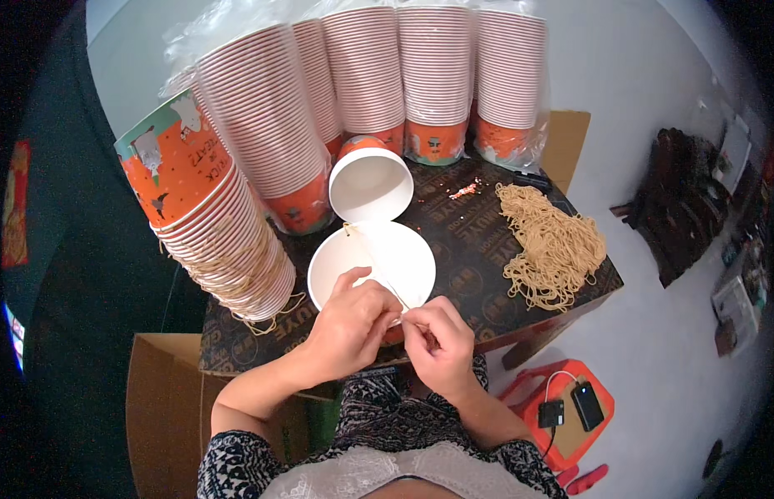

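Dark tabletop [466, 241] beneath; left hand [352, 327] and right hand [442, 341] pinch a pale strand [393, 291], its gripped end hidden.

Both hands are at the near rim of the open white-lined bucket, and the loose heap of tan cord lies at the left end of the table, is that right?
Not quite: the head view shows the heap of tan cord at the right end of the table. The left hand and right hand are indeed at the bucket's near rim.
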`<state>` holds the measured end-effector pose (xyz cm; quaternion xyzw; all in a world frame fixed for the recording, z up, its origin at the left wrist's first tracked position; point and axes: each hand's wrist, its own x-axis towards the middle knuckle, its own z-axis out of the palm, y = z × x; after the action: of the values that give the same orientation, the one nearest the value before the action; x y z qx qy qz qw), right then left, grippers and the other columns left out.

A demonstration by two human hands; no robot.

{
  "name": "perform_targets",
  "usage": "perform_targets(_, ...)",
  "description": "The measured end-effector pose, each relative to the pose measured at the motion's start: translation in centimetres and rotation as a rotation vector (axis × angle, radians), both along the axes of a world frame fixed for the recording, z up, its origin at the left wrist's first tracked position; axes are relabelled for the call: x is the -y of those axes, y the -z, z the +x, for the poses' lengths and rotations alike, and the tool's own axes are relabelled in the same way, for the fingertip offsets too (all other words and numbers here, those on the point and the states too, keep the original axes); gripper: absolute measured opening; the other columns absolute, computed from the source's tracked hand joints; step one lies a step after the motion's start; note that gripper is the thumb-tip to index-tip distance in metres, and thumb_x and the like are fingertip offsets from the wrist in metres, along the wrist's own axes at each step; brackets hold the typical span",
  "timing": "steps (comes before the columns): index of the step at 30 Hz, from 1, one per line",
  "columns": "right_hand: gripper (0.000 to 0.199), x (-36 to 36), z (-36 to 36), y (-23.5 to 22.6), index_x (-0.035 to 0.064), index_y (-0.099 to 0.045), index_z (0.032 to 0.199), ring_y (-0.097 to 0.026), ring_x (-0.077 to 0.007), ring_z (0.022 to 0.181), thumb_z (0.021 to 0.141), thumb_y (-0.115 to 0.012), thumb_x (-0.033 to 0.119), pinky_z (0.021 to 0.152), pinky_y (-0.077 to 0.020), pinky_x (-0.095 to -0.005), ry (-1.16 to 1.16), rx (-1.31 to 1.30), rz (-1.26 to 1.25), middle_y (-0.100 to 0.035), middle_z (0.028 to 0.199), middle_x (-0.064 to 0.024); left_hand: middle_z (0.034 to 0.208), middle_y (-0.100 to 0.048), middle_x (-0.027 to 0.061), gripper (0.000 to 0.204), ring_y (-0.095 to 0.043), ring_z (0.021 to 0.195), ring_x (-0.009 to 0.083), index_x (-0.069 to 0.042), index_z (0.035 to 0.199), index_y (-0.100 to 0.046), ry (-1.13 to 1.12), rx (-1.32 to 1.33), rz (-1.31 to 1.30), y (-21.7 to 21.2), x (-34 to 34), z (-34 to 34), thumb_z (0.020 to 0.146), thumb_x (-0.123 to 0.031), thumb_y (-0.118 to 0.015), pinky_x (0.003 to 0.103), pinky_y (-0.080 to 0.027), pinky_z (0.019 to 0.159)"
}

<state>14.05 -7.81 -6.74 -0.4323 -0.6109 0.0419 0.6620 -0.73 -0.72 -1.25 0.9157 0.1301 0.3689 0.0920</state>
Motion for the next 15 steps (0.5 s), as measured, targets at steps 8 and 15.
perform_targets(8,0.003,0.6,0.7,0.2,-0.0037,-0.062,0.09,-0.045,-0.0044,0.066,0.089,-0.059,-0.004,0.057,-0.0353,-0.0199,-0.237,-0.251,-0.205,-0.051,0.081,-0.0009,0.084,-0.059,0.0061,0.023,-0.062,0.077,0.0253,-0.006,0.093,-0.057,0.042,-0.005,0.004,0.0,-0.4,-0.1,0.075,0.003,-0.067,0.056,-0.037,0.103)
perform_targets(15,0.003,0.6,0.6,0.3,-0.0034,-0.062,0.091,-0.044,-0.0048,0.067,0.09,-0.059,-0.003,0.058,-0.0357,-0.0209,-0.225,-0.256,-0.205,-0.05,0.081,-0.0001,0.085,-0.06,0.0072,0.021,-0.062,0.082,0.0245,-0.007,0.09,-0.058,0.066,0.0,0.026,-0.4,0.1,0.3,0.073,0.0,-0.07,0.06,-0.03,0.107)
